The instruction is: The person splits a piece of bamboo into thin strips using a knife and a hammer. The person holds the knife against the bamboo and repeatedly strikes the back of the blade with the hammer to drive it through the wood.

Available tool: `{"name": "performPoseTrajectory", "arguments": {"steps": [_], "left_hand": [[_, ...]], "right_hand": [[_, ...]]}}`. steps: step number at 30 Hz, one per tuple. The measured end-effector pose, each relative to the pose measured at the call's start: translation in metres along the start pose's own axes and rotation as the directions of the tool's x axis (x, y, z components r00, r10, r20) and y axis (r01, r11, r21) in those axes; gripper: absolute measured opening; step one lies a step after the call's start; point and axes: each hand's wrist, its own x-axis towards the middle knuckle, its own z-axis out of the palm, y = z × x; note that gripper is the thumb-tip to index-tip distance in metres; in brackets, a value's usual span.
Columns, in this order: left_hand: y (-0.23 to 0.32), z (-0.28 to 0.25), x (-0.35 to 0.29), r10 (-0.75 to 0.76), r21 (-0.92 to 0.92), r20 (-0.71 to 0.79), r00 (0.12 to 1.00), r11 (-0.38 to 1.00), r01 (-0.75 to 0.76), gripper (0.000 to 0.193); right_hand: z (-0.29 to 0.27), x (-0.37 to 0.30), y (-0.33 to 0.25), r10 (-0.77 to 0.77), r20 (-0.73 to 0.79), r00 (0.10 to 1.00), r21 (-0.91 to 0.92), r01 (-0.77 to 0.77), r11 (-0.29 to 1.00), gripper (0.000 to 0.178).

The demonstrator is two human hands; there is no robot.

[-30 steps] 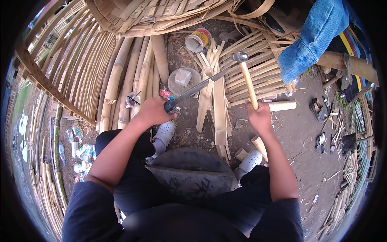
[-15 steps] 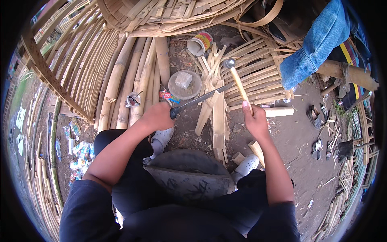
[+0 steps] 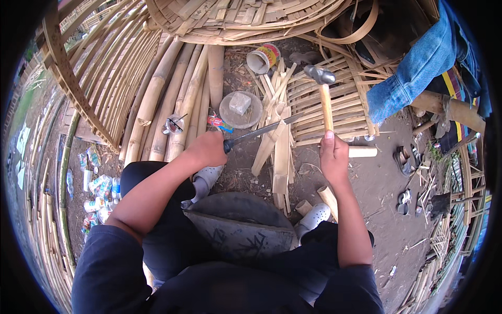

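My left hand (image 3: 208, 149) is closed round the dark handle of a long-bladed knife (image 3: 256, 134). Its narrow metal blade points away to the right, crossing split bamboo strips (image 3: 282, 157); whether it cuts into them I cannot tell. In my right hand (image 3: 333, 156) is the wooden handle of a hammer (image 3: 327, 107), fingers wrapped round it. The metal hammer head is raised over a slatted bamboo panel (image 3: 329, 115) and hides part of it. The far end of the blade passes behind the hammer handle.
Bamboo poles (image 3: 157, 94) lie at the left, near a clear plastic cup (image 3: 174, 124). A round dish (image 3: 226, 112) holds a pale stone (image 3: 240, 103). A woven basket (image 3: 251, 31) hangs over the far side; blue denim (image 3: 418, 63) juts in at right. A wooden board (image 3: 240, 233) stands between my legs.
My right hand has swung the hammer, bringing its head to the right and nearer the camera. My left hand keeps its grip on the knife and has hardly moved.
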Motion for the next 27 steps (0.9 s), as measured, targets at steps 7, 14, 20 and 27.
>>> {"name": "performPoseTrajectory", "arguments": {"steps": [7,14,20,27], "left_hand": [[-0.006,0.005,0.013,-0.059,-0.049,0.011,0.998,0.997,0.060,0.034],[-0.018,0.000,0.007,-0.077,-0.015,0.026,0.997,0.997,0.077,0.035],[0.002,0.011,0.009,-0.009,0.017,0.018,1.000,1.000,0.008,0.034],[-0.007,0.006,-0.011,-0.046,0.037,-0.015,0.999,0.998,0.046,0.034]], "right_hand": [[0.028,-0.036,0.092,0.450,0.129,0.884,-0.517,-0.328,0.791,0.059],[0.020,-0.013,0.015,0.068,0.014,0.998,-0.109,-0.066,0.992,0.056],[0.021,-0.033,0.102,0.277,0.064,0.959,-0.406,-0.229,0.885,0.062],[0.003,0.000,0.028,0.147,-0.008,0.989,0.123,-0.145,0.982,0.056]]}}
